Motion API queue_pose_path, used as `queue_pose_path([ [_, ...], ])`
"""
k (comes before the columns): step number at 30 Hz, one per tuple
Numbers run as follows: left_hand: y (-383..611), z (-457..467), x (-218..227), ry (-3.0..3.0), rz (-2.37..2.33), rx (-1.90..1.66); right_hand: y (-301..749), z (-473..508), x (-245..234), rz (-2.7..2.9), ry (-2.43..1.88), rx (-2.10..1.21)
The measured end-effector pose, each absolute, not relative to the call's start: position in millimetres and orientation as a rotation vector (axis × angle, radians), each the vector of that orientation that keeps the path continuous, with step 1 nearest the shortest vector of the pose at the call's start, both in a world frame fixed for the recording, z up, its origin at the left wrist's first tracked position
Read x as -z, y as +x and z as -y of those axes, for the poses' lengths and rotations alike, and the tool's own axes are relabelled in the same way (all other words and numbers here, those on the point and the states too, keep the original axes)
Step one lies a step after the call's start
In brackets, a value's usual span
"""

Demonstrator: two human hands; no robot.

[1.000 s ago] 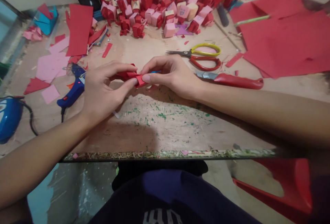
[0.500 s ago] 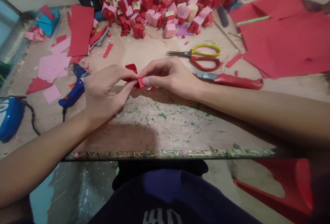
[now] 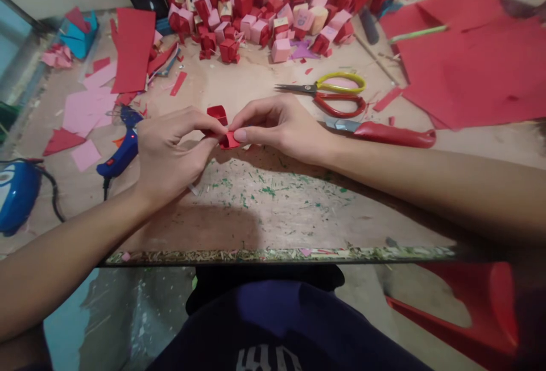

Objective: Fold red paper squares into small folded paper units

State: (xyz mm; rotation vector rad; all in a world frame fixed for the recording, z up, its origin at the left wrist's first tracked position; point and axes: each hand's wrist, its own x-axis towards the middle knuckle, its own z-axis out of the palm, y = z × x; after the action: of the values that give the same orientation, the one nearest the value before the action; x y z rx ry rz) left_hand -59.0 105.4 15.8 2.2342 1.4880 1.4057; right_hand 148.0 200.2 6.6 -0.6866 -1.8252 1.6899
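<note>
Between my two hands is a small folded red paper piece (image 3: 230, 140), pinched at both ends above the tabletop. My left hand (image 3: 173, 146) grips its left side with thumb and forefinger. On the right side, my right hand (image 3: 284, 129) presses it between thumb and fingers. Just behind the fingertips sits a small red paper box shape (image 3: 217, 114); whether it joins the held piece I cannot tell. Scissors (image 3: 318, 91) with one yellow and one red handle lie beyond my right hand. A red-handled knife (image 3: 384, 132) rests beside my right forearm.
A heap of red and pink paper cubes (image 3: 256, 12) fills the back. Red sheets (image 3: 478, 69) cover the right side. To the left are a blue glue gun (image 3: 121, 152) with a lit red light, pink paper scraps (image 3: 87, 110) and a blue device (image 3: 19, 194). Green flecks dot the wooden table (image 3: 222, 229).
My left hand has shifted slightly left and its fingers have closed in more on the red paper piece. My right hand stays nearly in place.
</note>
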Motion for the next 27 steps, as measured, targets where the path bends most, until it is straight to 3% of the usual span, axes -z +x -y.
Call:
queue_pose_path([
  [27, -66.7, -113.6, -15.0, 2.390, -1.402, -1.391, 149.1, -201.2, -7.9, 1.616, -0.678, -1.871],
])
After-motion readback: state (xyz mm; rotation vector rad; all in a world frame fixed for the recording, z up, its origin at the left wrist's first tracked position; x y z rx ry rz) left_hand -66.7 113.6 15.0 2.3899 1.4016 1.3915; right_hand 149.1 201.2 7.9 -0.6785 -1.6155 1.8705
